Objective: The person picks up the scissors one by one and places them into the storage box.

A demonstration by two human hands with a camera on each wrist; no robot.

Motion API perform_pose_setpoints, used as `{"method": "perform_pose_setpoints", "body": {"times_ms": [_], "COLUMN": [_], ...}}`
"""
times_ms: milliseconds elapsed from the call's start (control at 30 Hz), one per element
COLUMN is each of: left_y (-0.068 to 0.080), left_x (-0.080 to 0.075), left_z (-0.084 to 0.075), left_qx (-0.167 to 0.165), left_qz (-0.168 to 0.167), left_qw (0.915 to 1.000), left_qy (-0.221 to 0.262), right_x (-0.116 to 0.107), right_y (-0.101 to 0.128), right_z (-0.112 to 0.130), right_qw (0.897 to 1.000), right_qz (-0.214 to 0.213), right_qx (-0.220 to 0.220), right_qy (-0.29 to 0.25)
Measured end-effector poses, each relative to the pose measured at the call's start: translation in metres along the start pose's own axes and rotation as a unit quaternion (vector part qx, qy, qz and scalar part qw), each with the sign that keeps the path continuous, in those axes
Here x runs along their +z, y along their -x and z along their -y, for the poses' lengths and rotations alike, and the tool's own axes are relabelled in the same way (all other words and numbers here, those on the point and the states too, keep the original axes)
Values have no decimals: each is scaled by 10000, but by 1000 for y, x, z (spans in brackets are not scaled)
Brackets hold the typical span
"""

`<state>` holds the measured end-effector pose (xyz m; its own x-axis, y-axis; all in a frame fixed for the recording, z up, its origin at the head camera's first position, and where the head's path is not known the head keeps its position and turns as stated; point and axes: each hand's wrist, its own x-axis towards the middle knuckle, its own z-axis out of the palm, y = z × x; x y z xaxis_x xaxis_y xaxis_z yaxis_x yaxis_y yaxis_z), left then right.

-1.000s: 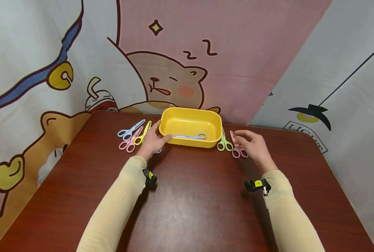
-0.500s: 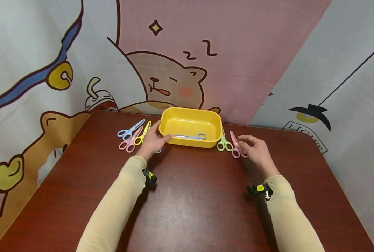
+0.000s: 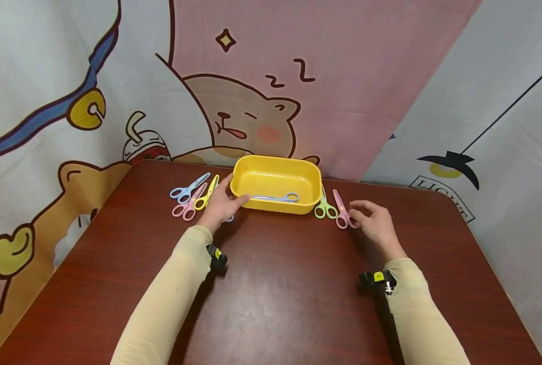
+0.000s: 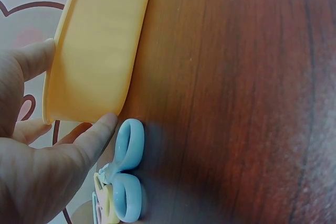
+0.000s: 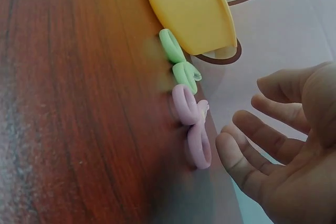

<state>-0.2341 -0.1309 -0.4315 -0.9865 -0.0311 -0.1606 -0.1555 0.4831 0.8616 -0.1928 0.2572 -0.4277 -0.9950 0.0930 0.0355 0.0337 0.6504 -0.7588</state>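
Pink scissors [image 3: 341, 208], laid right of the yellow tub [image 3: 271, 206] beyond the green scissors [image 3: 324, 203], are flanked by the right hand [image 3: 375, 223], fingers loosely parted! The tub's left end is gripped by the left hand [image 3: 220, 206]. Likely light, stiff; best pinched by the handle loops [image 5: 192, 148].

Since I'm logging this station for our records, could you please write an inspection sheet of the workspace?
Surface: dark reddish-brown table, glossy in places.
Job's things: yellow bin with blue scissors inside; to its left, outer blue scissors, left pink scissors, yellow scissors and partly hidden blue scissors; to its right, green scissors and right pink scissors.
Clutter: nothing seen.
Grippers: left hand grips the bin's left end; right hand, fingers loosely curved, is beside the right pink scissors and holds nothing.
Cables: nothing seen.
Surroundings: cartoon-printed fabric backdrop behind the table and along its sides.
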Motion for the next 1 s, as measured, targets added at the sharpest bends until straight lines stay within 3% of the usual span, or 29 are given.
{"method": "perform_pose_setpoints", "body": {"times_ms": [600, 1000], "left_y": [0, -1], "left_x": [0, 0], "left_z": [-1, 0], "left_qx": [10, 111], "left_qz": [-20, -43], "left_qw": [10000, 9999], "left_qy": [-9, -18], "right_x": [4, 12], "right_y": [3, 3], "right_z": [-12, -16], "right_qw": [9984, 9985], "right_qz": [-185, -233], "right_qx": [500, 231], "right_qy": [179, 442]}}
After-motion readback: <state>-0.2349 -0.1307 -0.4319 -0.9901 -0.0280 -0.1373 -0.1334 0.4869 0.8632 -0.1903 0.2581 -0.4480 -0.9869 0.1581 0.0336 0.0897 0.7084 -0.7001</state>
